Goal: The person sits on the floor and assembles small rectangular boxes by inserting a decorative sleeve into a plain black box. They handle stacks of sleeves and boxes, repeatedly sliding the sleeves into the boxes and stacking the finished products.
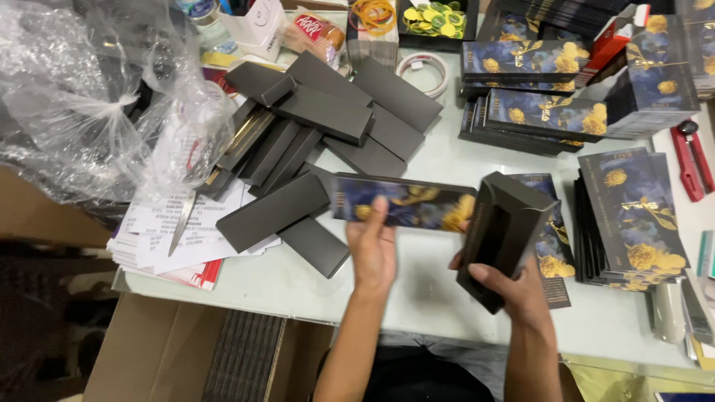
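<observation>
While grey boxes [328,112] pile on the table [439,290], our left hand [372,249] holds a blue sleeve [406,202], our right hand [514,286] an open box [503,238]; many sleeves [633,216] remain stacked.

Work surface: a pale table [447,164] with a smooth, slightly glossy top, lit evenly from above; no hard shadows. Its near edge runs across the lower part of the view. Below the edge, at lower left, an open brown cardboard box [149,350] stands on the floor, with a dark ribbed sheet [242,361] inside it. The floor [37,298] to the far left lies in shadow and appears dark; its material cannot be made out.
</observation>
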